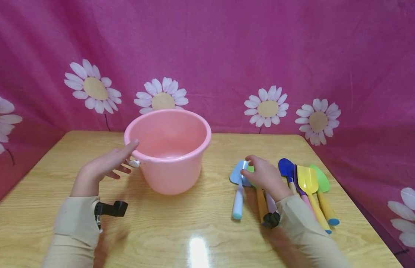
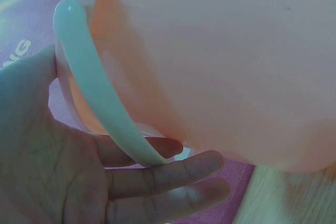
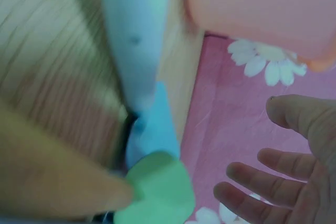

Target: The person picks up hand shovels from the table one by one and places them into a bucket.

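Observation:
A pink bucket (image 1: 174,175) stands upright near the table's far edge. At its left rim is my left hand (image 1: 103,163), thumb over the rim and the other fingers fairly straight outside, near the white handle (image 2: 105,93). My right hand (image 1: 265,176) hovers over toy shovels, fingers spread and nothing in its grasp. Beneath and beside it lie a light blue shovel (image 1: 238,203) and a green one with an orange handle (image 1: 262,203); a lavender handle (image 1: 271,203) is partly hidden by my wrist. In the right wrist view the green blade (image 3: 160,190) overlaps the light blue blade (image 3: 157,135).
Right of my right hand lie more shovels: dark blue (image 1: 287,167), yellow (image 1: 307,178), green (image 1: 322,182) and a purple one with a pink handle (image 1: 307,201), partly covered. A pink flowered cloth (image 1: 214,56) hangs behind the wooden table (image 1: 167,230).

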Demonstrator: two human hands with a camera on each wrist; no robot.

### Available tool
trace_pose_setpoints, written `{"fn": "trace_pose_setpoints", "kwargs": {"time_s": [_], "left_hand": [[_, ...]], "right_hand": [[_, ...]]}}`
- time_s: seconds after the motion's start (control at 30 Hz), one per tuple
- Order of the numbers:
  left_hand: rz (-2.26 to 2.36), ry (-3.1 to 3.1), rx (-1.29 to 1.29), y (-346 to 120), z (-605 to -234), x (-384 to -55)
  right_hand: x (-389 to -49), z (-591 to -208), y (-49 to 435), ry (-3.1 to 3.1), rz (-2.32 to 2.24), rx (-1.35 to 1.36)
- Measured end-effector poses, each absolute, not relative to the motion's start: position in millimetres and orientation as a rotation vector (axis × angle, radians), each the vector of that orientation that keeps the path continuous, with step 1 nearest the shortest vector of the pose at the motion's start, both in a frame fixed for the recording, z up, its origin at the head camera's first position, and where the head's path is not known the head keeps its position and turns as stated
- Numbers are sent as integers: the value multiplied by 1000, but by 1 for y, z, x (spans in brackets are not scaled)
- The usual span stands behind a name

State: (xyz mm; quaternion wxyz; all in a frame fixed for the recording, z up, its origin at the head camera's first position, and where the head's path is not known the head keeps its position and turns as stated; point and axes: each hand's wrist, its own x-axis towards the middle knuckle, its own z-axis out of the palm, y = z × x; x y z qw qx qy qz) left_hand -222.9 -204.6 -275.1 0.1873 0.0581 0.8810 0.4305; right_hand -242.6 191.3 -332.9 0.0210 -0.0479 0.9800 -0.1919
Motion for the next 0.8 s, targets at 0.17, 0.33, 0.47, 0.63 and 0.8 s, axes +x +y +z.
{"fn": "trace_pose_setpoints", "kwargs": {"time_s": [0.17,0.33,0.47,0.63,0.8], "left_hand": [[1227,2481,177,-205,-272,-221],[1236,2478,169,-204,-273,-221],[1239,2477,162,-204,-275,-221],[1237,2488,156,-205,-276,-220],[1236,2501,174,-205,-275,-220]], "right_hand": [[-245,-334,205,3011,-566,-71],[-242,-335,222,2997,-570,-16],[-238,-336,234,2972,-585,36],[-232,-333,250,2948,-552,130],[-227,-330,269,2919,-505,188]]}}
